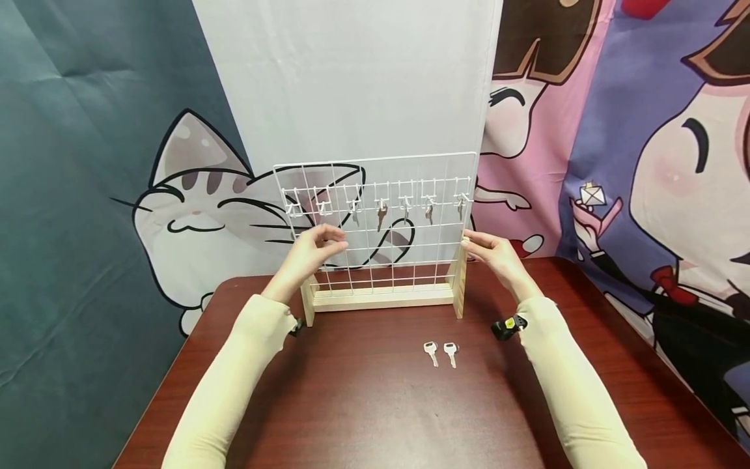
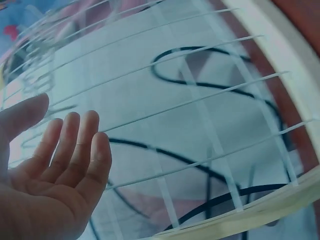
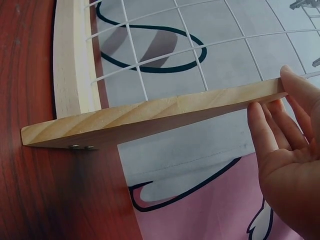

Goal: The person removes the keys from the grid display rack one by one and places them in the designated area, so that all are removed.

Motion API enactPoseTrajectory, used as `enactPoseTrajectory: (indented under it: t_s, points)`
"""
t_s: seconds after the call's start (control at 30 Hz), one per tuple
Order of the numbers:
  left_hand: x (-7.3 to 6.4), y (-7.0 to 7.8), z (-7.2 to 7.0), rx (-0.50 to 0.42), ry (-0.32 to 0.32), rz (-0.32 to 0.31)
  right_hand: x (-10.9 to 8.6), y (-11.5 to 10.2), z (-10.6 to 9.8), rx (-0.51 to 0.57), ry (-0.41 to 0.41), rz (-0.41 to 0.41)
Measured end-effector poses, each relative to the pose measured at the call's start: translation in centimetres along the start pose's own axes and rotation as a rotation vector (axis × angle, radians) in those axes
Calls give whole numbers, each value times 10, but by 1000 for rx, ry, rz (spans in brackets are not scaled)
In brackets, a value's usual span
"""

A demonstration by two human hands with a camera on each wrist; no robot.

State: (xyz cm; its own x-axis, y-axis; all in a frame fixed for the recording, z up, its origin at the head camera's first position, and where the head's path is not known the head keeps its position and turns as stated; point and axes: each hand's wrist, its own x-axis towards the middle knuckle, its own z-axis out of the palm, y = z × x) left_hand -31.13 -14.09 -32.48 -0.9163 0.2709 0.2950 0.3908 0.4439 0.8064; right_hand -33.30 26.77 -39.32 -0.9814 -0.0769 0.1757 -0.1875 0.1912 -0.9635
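Observation:
A white wire grid rack (image 1: pixel 375 247) on a wooden base stands upright on the table. My right hand (image 1: pixel 497 255) is at the rack's right wooden side post (image 3: pixel 165 111), thumb on one face and fingers against the other, pinching it near the top. Before the grid's left part, my left hand (image 1: pixel 313 251) holds nothing, its fingers loosely bent and the thumb apart in the left wrist view. Keys, among them a brownish key (image 1: pixel 382 213), hang from hooks on the middle and right of the grid. The two leftmost hooks, including this white hook (image 1: pixel 323 208), carry none.
Two silver keys, a left key (image 1: pixel 431 352) and a right key (image 1: pixel 451 354), lie side by side on the reddish-brown table (image 1: pixel 363 404) in front of the rack. Behind it hangs a cloth backdrop (image 1: pixel 351 78) printed with a cartoon cat and figures.

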Motion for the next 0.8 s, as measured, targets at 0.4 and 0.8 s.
enactPoseTrajectory:
  t_s: [0.4,0.8]
  points:
    - [7,11,-2,-156,53,23,-1,1,0,16,2,-3]
    - [21,17,15,-166,124,68,-1,-2,1,40,-2,11]
